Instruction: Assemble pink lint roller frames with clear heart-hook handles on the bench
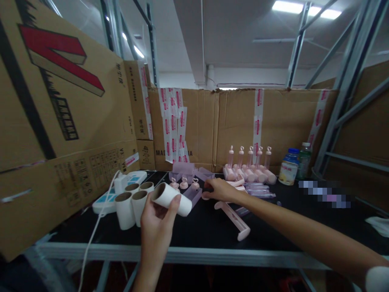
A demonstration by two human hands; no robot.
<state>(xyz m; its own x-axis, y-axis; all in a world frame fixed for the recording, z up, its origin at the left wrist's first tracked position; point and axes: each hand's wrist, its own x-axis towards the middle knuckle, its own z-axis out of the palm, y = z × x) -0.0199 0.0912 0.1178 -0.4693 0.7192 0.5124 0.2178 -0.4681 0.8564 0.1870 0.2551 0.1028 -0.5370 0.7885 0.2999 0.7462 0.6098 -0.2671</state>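
My left hand point(159, 221) is wrapped round a white cardboard tube point(176, 200), tilted with its open end toward the upper left. Beside it on the left, several similar white tubes point(124, 213) stand upright. My right hand point(220, 190) reaches over the table with curled fingers, and a small pink piece point(206, 196) shows at its fingertips; its exact shape is partly hidden. Just left of that hand are pink caps with ring tops point(183, 183) and an open lilac tray point(193, 197). A long pink holder point(233, 221) lies below my right wrist.
At the back, several clear tubes with pink ring caps point(251, 156) stand in a row of pink holders point(249, 173). Clear plastic tubes point(258, 190) lie nearby. A blue-lidded jar point(288, 167) and a bottle point(304, 160) stand right. A power strip point(105, 202) and cardboard walls point(197, 121) border the table.
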